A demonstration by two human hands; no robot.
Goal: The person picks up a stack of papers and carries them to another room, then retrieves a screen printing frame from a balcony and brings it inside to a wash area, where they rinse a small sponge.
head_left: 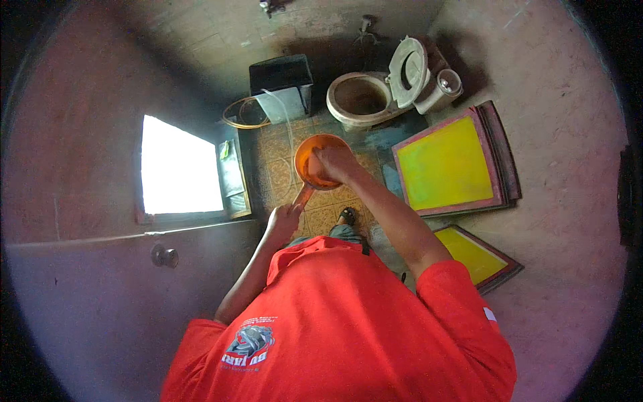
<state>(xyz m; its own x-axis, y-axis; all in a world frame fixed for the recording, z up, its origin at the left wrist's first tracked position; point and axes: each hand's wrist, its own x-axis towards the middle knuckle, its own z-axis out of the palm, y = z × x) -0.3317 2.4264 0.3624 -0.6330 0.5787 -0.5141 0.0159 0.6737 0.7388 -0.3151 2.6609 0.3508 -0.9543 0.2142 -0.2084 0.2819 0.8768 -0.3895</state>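
An orange long-handled water dipper [323,142] is held out in front of my body, its round bowl facing up. Its handle is gripped by my left hand [287,220], with the fingers closed around it. My right hand [334,163] reaches down into the bowl from the right, fingers curled. A paler orange patch shows at those fingertips; whether it is a thing in the hand or the fingers themselves is unclear. What lies at the bottom of the bowl is partly hidden by this hand.
Ahead stand a toilet [362,120] with raised lid and a grey bin [284,106] beside a coiled hose [236,123]. Yellow framed screens [447,164] lean at right, another yellow frame [469,254] nearer. A door [120,268] with a knob is at left, below a bright opening [179,166].
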